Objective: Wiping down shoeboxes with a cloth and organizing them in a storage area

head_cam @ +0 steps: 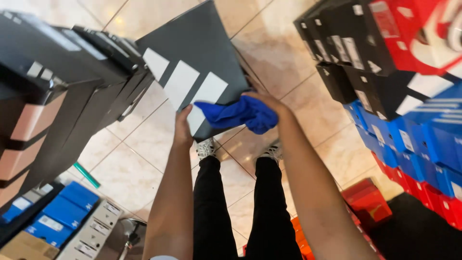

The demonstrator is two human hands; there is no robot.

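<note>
While the left hand (183,126) clamps the dark grey striped cardboard shoebox (192,53) at its seven-o'clock edge, the right hand (267,102) bunches a soft blue cloth (240,113) on it; the box looks light, stiff and smooth.

a pale tiled floor (279,53) carries stacks of black shoe boxes (72,96) on the left, black, blue and red boxes (409,120) on the right, and a red box (368,202) lying near the person's feet.
</note>
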